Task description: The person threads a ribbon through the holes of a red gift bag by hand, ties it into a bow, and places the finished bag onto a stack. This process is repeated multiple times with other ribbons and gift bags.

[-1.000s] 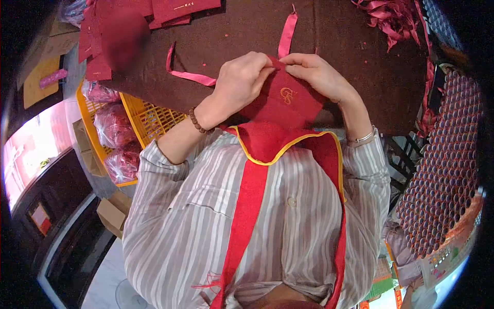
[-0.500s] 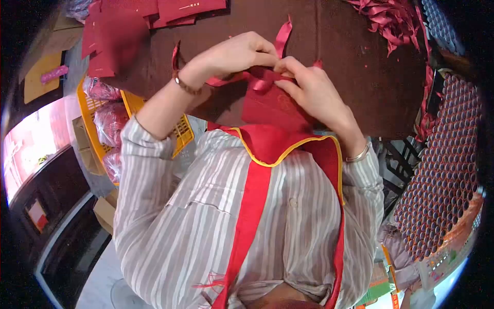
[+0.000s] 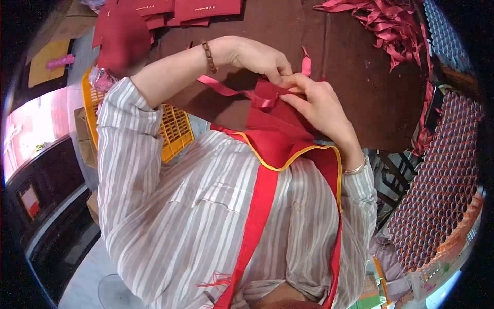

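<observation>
Both hands meet a little above the centre of the view, over the near edge of the bench [image 3: 360, 98], which is covered by a dark brown cloth. The left hand [image 3: 257, 56] comes from 10 o'clock and wears a bracelet of brown beads [image 3: 207, 50] on the wrist. Its fingertips are closed in a narrow pinch on the pink ribbon [image 3: 221, 87], at the mouth of the red cloth pouch [image 3: 272, 121]. The right hand [image 3: 319, 103], with a thin metal bangle [image 3: 355, 169], lies on the upper edge of the pouch. Its fingers are closed on the gathered cloth, touching the fingers of the left hand. The pouch hangs between the hands and the chest of the person (partly over the red apron with the yellow border [image 3: 280, 167]).

At 1 o'clock a loose heap of dark red ribbons [image 3: 391, 26] lies on the bench. At 12 o'clock flat red pouches [image 3: 206, 7] are stacked. At 9 o'clock, below the bench, stands a yellow plastic crate [image 3: 175, 131]. At 3 o'clock a basket full of small tubes [image 3: 442, 170] is seen.
</observation>
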Available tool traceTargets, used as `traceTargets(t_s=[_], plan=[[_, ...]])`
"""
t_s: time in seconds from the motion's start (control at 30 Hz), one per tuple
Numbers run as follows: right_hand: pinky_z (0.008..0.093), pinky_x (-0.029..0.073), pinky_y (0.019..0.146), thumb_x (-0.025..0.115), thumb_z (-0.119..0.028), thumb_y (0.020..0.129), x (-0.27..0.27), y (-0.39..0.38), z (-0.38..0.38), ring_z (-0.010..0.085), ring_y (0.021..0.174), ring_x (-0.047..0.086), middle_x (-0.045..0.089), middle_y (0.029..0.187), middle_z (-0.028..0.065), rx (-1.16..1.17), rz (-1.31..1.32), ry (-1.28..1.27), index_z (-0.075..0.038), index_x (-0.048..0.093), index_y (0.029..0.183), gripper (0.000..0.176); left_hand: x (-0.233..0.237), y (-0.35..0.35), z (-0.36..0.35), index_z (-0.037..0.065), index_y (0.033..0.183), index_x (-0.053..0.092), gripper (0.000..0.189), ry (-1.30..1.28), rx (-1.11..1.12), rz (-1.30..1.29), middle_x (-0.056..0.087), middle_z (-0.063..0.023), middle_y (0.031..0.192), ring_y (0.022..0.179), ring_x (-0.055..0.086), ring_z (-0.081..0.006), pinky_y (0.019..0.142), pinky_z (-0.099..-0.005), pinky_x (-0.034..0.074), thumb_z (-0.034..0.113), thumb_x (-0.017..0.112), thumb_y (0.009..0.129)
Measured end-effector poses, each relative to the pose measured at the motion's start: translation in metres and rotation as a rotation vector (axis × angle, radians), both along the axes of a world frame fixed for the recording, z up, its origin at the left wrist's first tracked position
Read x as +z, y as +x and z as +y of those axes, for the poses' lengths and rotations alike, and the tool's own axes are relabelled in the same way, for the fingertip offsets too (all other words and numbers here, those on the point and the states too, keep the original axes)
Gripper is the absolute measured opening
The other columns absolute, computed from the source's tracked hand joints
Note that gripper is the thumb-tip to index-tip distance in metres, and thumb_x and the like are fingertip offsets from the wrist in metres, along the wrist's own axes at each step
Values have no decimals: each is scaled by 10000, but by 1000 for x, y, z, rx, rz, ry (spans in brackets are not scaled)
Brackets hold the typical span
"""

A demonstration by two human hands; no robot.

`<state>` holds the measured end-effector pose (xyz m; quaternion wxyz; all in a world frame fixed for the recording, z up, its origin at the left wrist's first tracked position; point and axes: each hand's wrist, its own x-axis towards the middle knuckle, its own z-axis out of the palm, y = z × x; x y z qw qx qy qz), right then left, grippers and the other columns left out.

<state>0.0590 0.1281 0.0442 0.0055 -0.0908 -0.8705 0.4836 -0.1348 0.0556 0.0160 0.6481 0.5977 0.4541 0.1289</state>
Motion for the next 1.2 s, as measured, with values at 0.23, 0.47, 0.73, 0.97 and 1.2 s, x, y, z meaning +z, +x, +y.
traceTargets(t_s=[0.23, 0.47, 0.73, 0.97, 1.2], plan=[[238, 471, 699, 591, -39, 813, -3, -4, 11, 97, 767, 599, 654, 837, 78, 7, -104, -336, 18, 589, 1014, 209, -5, 6, -3, -37, 894, 612, 213, -8, 163, 35, 587, -57, 881, 837, 501, -142, 779, -289, 392, 125, 556, 768], [237, 469, 729, 587, -28, 819, 0, -6, 11, 98, 815, 591, 642, 873, 57, 119, -141, -366, 39, 583, 1020, 211, 24, 9, 13, 8, 823, 614, 169, 34, 348, 113, 588, 15, 721, 669, 503, -77, 630, -238, 438, 154, 530, 842], [259, 474, 778, 581, -34, 819, -4, -6, 13, 114, 850, 593, 643, 936, 76, 75, -122, -319, 30, 582, 1027, 218, 4, -6, 17, 7, 955, 606, 219, 356, 538, 357, 616, -63, 839, 837, 567, -151, 766, -261, 437, 195, 544, 861], [360, 438, 828, 611, -128, 796, -31, 3, 15, 259, 922, 562, 616, 929, 102, 16, 137, 179, -18, 589, 1038, 267, 10, 25, -41, -4, 942, 577, 215, 374, 694, 323, 600, -109, 883, 885, 571, -238, 774, -323, 449, 190, 563, 850], [379, 373, 883, 662, -154, 733, -14, 40, 19, 283, 1012, 481, 524, 1075, 105, -72, 69, 513, -72, 585, 1059, 345, -9, 31, -59, 14, 849, 588, 103, 558, 669, 364, 592, -105, 890, 914, 550, -261, 820, -343, 422, 110, 550, 843]])
